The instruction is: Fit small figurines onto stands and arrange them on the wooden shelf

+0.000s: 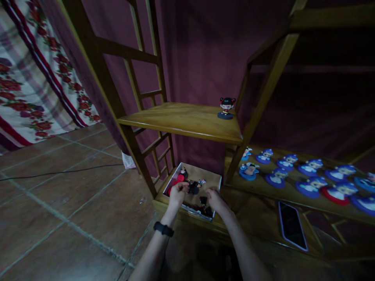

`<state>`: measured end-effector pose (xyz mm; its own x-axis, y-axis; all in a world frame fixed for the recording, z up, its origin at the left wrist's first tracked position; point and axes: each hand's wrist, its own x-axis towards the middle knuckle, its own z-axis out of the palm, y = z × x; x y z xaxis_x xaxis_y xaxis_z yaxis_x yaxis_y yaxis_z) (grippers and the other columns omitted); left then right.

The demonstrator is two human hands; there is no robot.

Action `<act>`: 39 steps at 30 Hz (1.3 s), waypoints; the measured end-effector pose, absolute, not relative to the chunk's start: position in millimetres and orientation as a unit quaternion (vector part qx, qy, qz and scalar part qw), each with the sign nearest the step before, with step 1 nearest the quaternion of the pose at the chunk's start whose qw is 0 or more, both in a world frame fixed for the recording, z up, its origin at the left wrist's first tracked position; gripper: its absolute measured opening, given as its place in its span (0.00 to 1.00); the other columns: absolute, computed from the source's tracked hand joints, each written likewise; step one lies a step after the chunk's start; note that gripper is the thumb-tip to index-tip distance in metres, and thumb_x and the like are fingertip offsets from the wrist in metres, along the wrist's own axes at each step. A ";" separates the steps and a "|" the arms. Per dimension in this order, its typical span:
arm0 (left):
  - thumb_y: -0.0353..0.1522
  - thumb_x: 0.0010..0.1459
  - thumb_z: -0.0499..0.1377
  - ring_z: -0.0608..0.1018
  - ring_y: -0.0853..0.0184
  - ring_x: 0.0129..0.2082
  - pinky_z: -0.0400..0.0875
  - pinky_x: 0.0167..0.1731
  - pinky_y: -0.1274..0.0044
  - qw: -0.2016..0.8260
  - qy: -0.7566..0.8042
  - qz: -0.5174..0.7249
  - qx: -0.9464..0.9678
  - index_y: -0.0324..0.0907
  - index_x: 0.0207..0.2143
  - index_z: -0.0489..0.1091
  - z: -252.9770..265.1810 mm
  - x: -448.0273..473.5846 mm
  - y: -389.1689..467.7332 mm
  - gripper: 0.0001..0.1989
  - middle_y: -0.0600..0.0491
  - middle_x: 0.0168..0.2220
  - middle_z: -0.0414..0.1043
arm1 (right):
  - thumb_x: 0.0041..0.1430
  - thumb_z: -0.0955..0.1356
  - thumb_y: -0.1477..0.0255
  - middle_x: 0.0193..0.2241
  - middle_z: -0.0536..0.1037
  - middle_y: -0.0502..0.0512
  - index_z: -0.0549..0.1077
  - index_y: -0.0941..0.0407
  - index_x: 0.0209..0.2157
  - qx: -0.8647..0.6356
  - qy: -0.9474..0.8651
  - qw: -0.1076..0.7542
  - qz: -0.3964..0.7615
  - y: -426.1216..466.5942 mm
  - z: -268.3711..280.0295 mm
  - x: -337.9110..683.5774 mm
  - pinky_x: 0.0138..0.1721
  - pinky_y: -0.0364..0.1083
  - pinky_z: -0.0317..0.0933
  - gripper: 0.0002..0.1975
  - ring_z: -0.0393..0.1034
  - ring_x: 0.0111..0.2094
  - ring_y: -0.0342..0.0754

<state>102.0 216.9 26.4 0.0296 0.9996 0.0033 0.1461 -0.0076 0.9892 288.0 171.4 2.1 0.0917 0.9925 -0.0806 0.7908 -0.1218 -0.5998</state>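
An open shallow cardboard box stands on the lowest shelf, with small black and red figurines lying inside. My left hand, a dark band on its wrist, reaches in over the box's left part. Its fingers are bent together at a dark-based figurine and appear to pinch it. Red round pieces lie just beyond that hand. At the box's right side is my right hand, fingers loosely bent and apart, with nothing visible in them. A black figurine lies close to its left.
One black-haired figurine stands upright on the wooden shelf above the box. Several blue-based figurines stand in rows to the right, near a phone. A shelf post divides the sections. A cable crosses the tiled floor.
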 end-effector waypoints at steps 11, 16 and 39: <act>0.33 0.55 0.54 0.75 0.63 0.41 0.66 0.41 0.75 0.246 0.589 0.126 0.760 0.44 0.42 0.73 28.8 106.3 204.9 0.13 0.47 0.40 0.75 | 0.53 0.61 0.82 0.44 0.72 0.60 0.72 0.58 0.40 -0.683 -0.686 0.077 0.238 163.2 11.0 275.5 0.46 0.43 0.54 0.15 0.66 0.47 0.48; 0.32 0.57 0.52 0.76 0.61 0.42 0.67 0.40 0.74 0.208 0.586 0.065 0.780 0.44 0.43 0.72 19.0 103.6 208.3 0.14 0.45 0.41 0.75 | 0.53 0.61 0.82 0.46 0.71 0.61 0.71 0.58 0.42 -0.696 -0.682 0.050 0.218 164.5 8.5 273.6 0.47 0.44 0.54 0.16 0.65 0.49 0.49; 0.25 0.54 0.50 0.70 0.64 0.49 0.63 0.48 0.74 0.207 0.545 0.097 0.806 0.39 0.47 0.67 0.4 133.2 217.2 0.18 0.44 0.49 0.68 | 0.38 0.67 0.74 0.36 0.76 0.51 0.72 0.55 0.35 -0.527 -0.272 0.610 0.525 185.5 19.6 264.2 0.42 0.49 0.65 0.17 0.70 0.37 0.47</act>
